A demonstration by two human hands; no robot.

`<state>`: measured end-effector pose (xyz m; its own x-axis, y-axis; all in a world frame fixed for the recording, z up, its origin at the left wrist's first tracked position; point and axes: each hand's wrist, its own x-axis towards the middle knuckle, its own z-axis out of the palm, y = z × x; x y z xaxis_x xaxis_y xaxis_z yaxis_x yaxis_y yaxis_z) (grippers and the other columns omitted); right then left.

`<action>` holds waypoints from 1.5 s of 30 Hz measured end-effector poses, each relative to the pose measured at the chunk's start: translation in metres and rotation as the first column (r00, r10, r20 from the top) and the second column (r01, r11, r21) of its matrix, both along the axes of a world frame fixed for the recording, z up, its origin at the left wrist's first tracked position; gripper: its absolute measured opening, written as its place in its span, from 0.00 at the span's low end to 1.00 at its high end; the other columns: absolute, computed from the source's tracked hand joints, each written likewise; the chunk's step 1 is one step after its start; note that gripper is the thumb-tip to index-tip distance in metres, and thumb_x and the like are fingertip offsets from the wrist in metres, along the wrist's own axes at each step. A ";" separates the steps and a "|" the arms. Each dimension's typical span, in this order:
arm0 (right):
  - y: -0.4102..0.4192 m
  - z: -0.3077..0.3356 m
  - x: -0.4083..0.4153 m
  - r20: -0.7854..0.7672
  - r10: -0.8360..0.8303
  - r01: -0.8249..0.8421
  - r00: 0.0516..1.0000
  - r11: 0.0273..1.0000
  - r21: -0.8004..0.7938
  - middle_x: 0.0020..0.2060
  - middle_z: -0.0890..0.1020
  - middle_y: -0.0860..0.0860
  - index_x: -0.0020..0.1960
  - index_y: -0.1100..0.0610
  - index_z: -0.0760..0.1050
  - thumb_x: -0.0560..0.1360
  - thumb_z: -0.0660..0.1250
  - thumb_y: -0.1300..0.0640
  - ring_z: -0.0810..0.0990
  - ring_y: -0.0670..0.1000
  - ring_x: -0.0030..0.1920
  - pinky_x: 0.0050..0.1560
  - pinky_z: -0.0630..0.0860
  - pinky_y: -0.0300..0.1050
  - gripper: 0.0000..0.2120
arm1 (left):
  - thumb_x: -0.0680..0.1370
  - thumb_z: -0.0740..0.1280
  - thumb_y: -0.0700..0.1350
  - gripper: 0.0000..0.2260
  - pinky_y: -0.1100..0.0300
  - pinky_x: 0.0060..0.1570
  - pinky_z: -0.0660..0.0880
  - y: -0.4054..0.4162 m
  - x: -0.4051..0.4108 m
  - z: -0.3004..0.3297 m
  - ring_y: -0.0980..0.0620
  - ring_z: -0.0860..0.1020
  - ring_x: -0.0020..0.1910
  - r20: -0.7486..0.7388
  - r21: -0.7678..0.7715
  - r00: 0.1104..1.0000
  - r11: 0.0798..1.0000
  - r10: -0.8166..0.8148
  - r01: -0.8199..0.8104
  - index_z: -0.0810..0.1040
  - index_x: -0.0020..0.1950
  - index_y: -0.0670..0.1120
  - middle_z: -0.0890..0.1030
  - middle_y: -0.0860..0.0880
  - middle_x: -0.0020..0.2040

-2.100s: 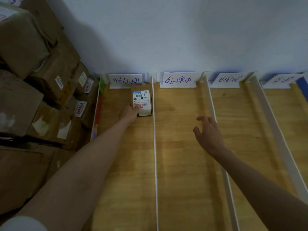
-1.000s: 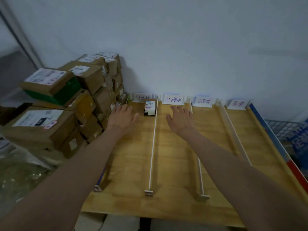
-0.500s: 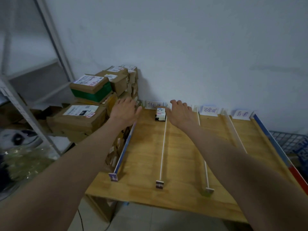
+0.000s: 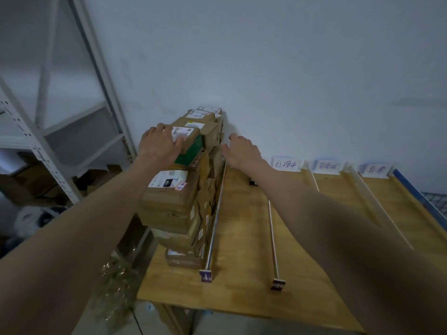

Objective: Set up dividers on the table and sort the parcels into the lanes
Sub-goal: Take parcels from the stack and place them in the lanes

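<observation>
Cardboard box with green side, top of stack left of table, looks stiff, probably light. Left hand flat on lid, right hand spread nearby, empty. Best gripped by both side walls

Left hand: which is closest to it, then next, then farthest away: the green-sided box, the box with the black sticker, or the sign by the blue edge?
1. Green-sided box, under the left hand.
2. Black-sticker box, lower in the stack.
3. Sign, far right.
</observation>
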<state>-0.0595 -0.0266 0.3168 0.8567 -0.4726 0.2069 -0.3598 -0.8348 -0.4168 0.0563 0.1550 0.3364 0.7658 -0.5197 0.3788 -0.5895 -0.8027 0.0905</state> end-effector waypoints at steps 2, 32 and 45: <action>0.017 0.002 0.019 0.015 0.002 -0.002 1.000 0.999 0.034 0.63 0.77 0.58 0.68 0.59 0.69 0.83 0.52 0.45 0.75 0.60 0.63 0.62 0.72 0.56 0.22 | 0.84 0.52 0.56 0.25 0.44 0.67 0.67 0.015 0.024 -0.002 0.39 0.69 0.68 -0.052 -0.020 0.998 0.999 0.042 -0.043 0.66 0.74 0.40 0.70 0.39 0.70; 0.010 0.069 -0.008 0.202 -0.313 0.030 0.928 0.602 0.798 0.54 0.83 0.56 0.61 0.59 0.71 0.78 0.68 0.48 0.86 0.54 0.47 0.45 0.85 0.44 0.19 | 0.84 0.56 0.52 0.18 0.51 0.62 0.74 -0.058 0.049 0.039 0.46 0.72 0.66 -0.115 -0.585 0.890 0.755 -0.440 0.298 0.63 0.72 0.47 0.67 0.44 0.68; -0.086 -0.015 -0.182 -0.047 -0.731 0.517 0.680 0.433 0.738 0.53 0.80 0.56 0.62 0.61 0.71 0.79 0.65 0.44 0.76 0.50 0.43 0.41 0.75 0.43 0.23 | 0.83 0.55 0.57 0.26 0.45 0.68 0.67 -0.186 -0.063 -0.027 0.40 0.66 0.71 -0.251 0.004 0.749 0.773 -0.613 0.634 0.65 0.76 0.42 0.64 0.40 0.74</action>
